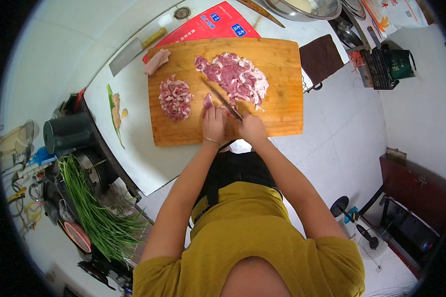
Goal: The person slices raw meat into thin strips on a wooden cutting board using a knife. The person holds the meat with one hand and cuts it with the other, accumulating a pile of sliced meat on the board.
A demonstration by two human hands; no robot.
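A wooden cutting board (282, 106) lies on a white table. My right hand (252, 128) grips a knife (223, 100) whose blade angles up-left across the board. My left hand (213, 123) presses down a small piece of raw meat (208, 101) next to the blade. A heap of sliced pink meat (235, 75) sits in the board's upper middle. A pile of small diced meat (175, 97) lies to the left. One pale chunk of meat (157, 61) rests at the board's top left corner.
A cleaver with a yellow handle (131, 52) lies on the table (134, 148) at upper left, beside a red packet (208, 24). A metal bowl (305, 11) stands at the top. Green chives (94, 213) lie at lower left. A brown cloth (321, 57) lies right of the board.
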